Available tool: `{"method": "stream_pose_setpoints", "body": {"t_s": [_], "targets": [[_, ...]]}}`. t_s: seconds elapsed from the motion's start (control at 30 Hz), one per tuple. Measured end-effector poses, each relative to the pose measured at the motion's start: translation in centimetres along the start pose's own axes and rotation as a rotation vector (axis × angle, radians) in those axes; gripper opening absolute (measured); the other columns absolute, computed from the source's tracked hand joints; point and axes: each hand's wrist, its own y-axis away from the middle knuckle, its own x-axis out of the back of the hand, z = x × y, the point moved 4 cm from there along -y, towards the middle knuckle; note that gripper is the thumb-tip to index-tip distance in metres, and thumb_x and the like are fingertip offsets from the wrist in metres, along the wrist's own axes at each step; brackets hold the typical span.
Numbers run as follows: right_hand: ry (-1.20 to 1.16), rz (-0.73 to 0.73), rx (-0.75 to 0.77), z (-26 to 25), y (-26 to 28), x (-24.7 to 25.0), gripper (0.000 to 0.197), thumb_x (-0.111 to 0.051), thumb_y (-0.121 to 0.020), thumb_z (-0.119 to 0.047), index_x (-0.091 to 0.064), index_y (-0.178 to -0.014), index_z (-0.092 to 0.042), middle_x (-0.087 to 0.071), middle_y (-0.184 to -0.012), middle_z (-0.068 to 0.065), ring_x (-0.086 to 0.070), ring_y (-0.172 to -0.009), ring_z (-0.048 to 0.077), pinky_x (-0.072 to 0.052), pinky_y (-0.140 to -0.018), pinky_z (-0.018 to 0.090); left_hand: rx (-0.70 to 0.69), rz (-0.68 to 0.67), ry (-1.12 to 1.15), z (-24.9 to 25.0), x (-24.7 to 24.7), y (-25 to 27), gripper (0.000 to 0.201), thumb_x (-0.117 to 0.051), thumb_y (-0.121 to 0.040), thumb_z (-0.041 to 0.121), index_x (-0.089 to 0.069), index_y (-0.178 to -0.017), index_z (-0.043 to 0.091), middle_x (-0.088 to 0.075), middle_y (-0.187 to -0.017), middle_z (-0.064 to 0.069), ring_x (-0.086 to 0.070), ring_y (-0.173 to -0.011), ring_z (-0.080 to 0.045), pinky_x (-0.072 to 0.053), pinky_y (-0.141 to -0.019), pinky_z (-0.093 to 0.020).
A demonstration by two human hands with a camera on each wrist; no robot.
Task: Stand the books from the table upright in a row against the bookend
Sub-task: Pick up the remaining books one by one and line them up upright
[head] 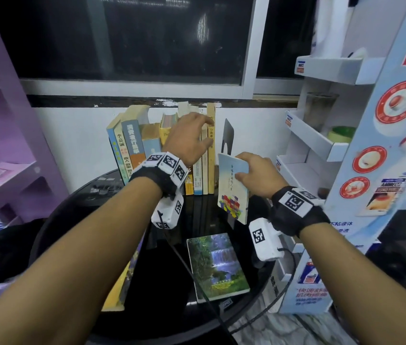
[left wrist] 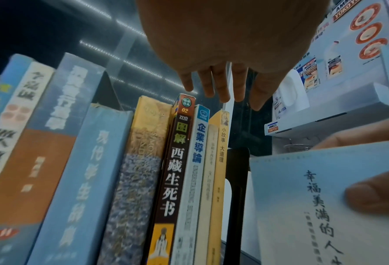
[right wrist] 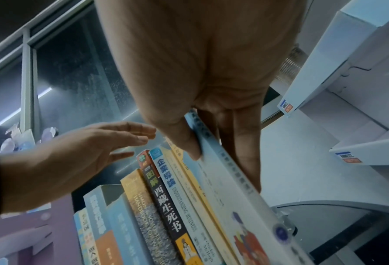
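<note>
Here, the right hand point(head: 259, 174) grips a pale blue book point(head: 233, 188) tilted beside the black bookend point(head: 228, 138); the left hand point(head: 189, 138), fingers open, steadies the upright row point(head: 162, 150). Probably best: part the row, slide it in vertically; two books remain flat on the surface point(head: 172, 265).

The dark book spine point(left wrist: 176, 161) reads "02 图解 西藏生死书"; the white-blue spine point(left wrist: 196, 161), at its 3 o'clock, "企業導論". The shelf label point(left wrist: 272, 127) says "YOKO YOKO".
</note>
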Motion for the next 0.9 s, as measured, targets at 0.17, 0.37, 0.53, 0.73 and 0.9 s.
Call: {"method": "stream_pose_setpoints", "body": {"t_s": [0.17,0.37,0.53,0.73,0.9], "targets": [[0.034,0.066,-0.031,0.8,-2.1,-0.1,0.031,-0.053,-0.093,-0.014,-0.052,-0.125,-0.016,-0.062,-0.119,0.017,-0.061,-0.102,0.033,-0.052,-0.073,0.034,-0.034,0.036,-0.124,-0.4,-0.5,-3.1,0.048,-0.058,-0.087,0.037,-0.051,-0.132,0.022,-0.050,-0.139,0.000,-0.041,-0.131,-0.021,-0.028,-0.112,-0.042],[0.065,0.075,-0.048,1.1,-4.5,-0.5,0.031,-0.051,-0.094,-0.014,-0.051,-0.125,-0.013,-0.062,-0.117,0.018,-0.061,-0.101,0.035,-0.049,-0.074,0.034,-0.033,-0.044,-0.188,-1.3,-2.1,-5.2,0.053,-0.053,-0.089,0.043,-0.047,-0.137,0.022,-0.045,-0.145,0.000,-0.035,-0.136,-0.020,-0.017,-0.116,-0.048],[0.053,0.094,-0.051,1.1,-6.1,-1.3,0.033,-0.052,-0.095,-0.015,-0.050,-0.127,-0.012,-0.061,-0.117,0.019,-0.061,-0.101,0.034,-0.051,-0.081,0.036,-0.030,-0.072,-0.214,-2.2,-3.0,-5.6,0.052,-0.052,-0.090,0.044,-0.046,-0.138,0.024,-0.044,-0.146,0.002,-0.035,-0.137,-0.019,-0.015,-0.115,-0.047],[0.015,0.109,-0.063,0.8,-7.8,-3.3,0.038,-0.052,-0.095,-0.015,-0.048,-0.133,-0.014,-0.061,-0.119,0.019,-0.061,-0.103,0.035,-0.052,-0.089,0.040,-0.072,-0.022,-0.271,-2.5,-3.5,-5.4,0.052,-0.052,-0.090,0.042,-0.043,-0.139,0.027,-0.049,-0.142,0.006,-0.044,-0.130,-0.016,-0.021,-0.108,-0.040],[-0.024,0.113,-0.087,0.9,-8.9,-4.3,0.037,-0.052,-0.095,-0.017,-0.047,-0.131,-0.013,-0.060,-0.118,0.020,-0.060,-0.104,0.038,-0.051,-0.092,0.044,-0.080,-0.012,-0.290,-2.7,-3.4,-5.3,0.053,-0.054,-0.089,0.040,-0.043,-0.139,0.029,-0.050,-0.140,0.007,-0.047,-0.127,-0.016,-0.022,-0.107,-0.040]]}}
